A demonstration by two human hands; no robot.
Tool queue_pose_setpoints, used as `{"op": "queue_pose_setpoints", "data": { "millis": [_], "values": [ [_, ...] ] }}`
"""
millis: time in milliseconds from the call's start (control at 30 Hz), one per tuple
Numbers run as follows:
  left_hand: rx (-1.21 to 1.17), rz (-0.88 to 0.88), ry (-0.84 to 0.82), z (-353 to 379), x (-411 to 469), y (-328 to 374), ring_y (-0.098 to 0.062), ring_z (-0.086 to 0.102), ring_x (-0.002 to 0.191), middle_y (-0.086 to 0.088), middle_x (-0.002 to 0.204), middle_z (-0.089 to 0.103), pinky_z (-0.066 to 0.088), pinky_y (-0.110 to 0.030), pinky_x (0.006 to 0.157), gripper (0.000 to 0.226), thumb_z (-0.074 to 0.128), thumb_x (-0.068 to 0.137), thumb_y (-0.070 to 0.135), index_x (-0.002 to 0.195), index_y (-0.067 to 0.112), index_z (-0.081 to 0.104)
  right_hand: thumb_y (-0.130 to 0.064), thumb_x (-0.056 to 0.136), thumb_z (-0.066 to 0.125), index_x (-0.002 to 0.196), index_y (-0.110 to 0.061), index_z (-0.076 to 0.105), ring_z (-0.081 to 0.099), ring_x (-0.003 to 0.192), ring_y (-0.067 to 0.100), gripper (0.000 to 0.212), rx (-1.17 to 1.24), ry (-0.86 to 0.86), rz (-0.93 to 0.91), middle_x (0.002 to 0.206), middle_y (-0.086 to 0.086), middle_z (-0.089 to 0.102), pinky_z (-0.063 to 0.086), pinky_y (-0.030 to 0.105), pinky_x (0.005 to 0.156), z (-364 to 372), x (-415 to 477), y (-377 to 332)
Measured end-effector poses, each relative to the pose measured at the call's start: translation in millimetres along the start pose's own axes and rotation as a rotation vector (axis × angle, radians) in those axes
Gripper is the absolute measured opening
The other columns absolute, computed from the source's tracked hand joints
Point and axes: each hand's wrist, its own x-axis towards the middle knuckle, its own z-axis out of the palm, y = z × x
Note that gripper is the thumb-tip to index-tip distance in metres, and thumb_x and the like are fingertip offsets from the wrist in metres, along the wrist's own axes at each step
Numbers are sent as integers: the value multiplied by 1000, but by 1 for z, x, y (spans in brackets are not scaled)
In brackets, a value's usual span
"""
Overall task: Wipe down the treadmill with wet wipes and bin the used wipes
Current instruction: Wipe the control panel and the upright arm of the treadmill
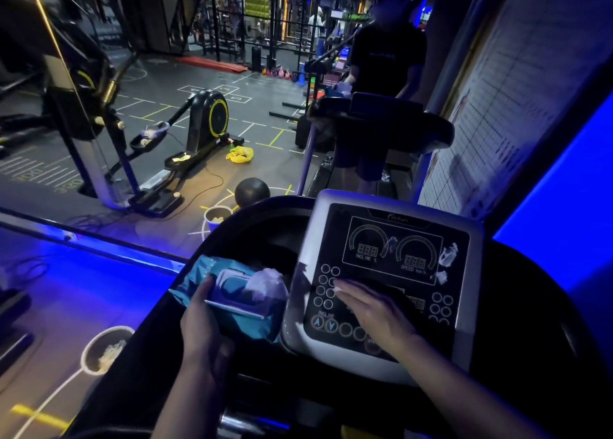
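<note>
The left grip [202, 322] comes up from the lower edge on a bare forearm. Its thumb lies over the near top edge of a blue soft-plastic pack of wet wipes [255, 321] and its fingers curl beneath, so it holds the pack tilted towards the camera. The right grip [371, 309] lies flat and wide, fingers straight and close together. They point up and left across the grey-framed black treadmill console panel [391, 221]. The palm rests on the panel's lower middle, and the fingertips reach the columns of round buttons on its left part. Whether a wipe sits under that palm cannot be told.

The pack is just left of the right grip, close against the console's left edge. Its pale blue hinged plastic lid [229, 286] stands open, and a crumpled white wet wipe [268, 282] sticks up out of the opening, just beyond the left thumb. Above the right grip, the panel shows two arc-shaped dials marked INCLINE and SPEED. Below and left of the left grip, down on the floor, stands a round white-rimmed bin [109, 330] with pale crumpled wipes inside. A second round white bin [208, 224] stands farther off, beyond the pack.
</note>
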Motion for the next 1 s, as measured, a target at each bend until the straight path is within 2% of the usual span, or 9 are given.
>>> {"op": "queue_pose_setpoints", "data": {
  "millis": [33,67,100,200,333,533,633,833,1000],
  "values": [
    [-4,1,5,2,0,-1,-39,75,108,-18,117,78,57,-62,98,60,81,79,44,127,9,74,-14,96,67,131,-12,66,55,132,12,35,9,48,18,142,-4,57,40,23,112,-5,4,-2],
    [-12,-5,1,3,-2,-1,-40,75,108,-18,118,78,57,-63,98,62,82,77,44,127,10,74,-35,102,57,130,-17,67,55,129,9,35,44,83,53,139,-8,57,41,21,111,-9,9,-3],
    [-17,-12,-3,5,-4,-2,-39,75,108,-18,118,77,58,-61,96,61,82,77,44,127,10,75,-42,102,54,126,-19,69,57,124,7,37,41,170,84,135,-8,61,44,22,108,-18,18,-8],
    [-12,19,29,13,-13,0,-35,76,97,-15,113,78,63,-49,79,45,79,87,38,122,9,75,-8,92,65,111,-10,76,62,107,13,23,59,449,129,118,5,69,53,23,96,-42,47,-11],
    [8,32,17,22,-21,0,-31,76,84,-13,106,78,63,-44,59,37,76,92,35,120,9,75,4,84,67,111,-7,75,60,107,19,30,14,587,325,118,7,68,45,20,100,-66,78,10],
    [22,-20,-2,19,-11,-5,-37,76,102,-15,114,79,63,-57,76,52,82,82,43,123,12,76,14,77,69,115,-1,73,63,104,30,41,-27,427,328,117,9,67,56,41,93,-43,93,17],
    [-4,-23,13,15,-3,-5,-35,77,102,-13,114,79,63,-52,72,55,83,78,43,123,13,76,8,78,69,113,-4,73,59,103,25,37,22,344,289,115,5,64,54,37,93,-20,82,-1],
    [-20,-30,19,5,4,-5,-37,76,106,-14,115,79,60,-61,89,56,83,77,44,123,13,77,-24,100,57,100,-19,71,58,101,17,15,5,185,110,116,-11,60,50,38,85,15,30,-30],
    [-24,-13,22,-1,7,-6,-37,75,109,-15,120,77,58,-63,95,65,85,74,45,128,11,75,-24,101,58,91,-21,71,60,96,15,17,-87,226,129,109,-14,64,50,35,83,9,3,-34]
  ]
}}
